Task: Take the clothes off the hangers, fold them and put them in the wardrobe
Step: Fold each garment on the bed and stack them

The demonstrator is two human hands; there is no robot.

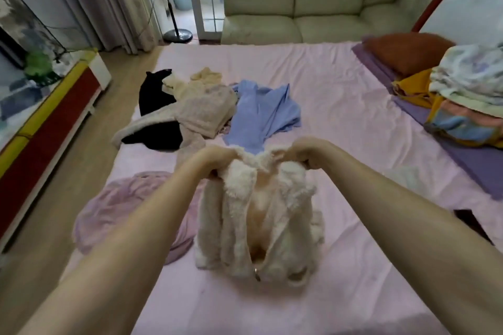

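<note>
Head view: both hands (220,162) (306,153) grip a cream fluffy fleece jacket (255,220), hanging open-fronted.

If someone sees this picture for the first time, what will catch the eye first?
Both hands, left and right, grip a fluffy white jacket by its shoulders above the pink bed. Behind it lie a blue garment and a black one.

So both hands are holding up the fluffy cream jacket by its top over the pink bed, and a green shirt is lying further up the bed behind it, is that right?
Nearly. The shirt behind the fluffy cream jacket is light blue, not green, as the head view shows. Left hand and right hand do grip its top over the pink bed.
</note>
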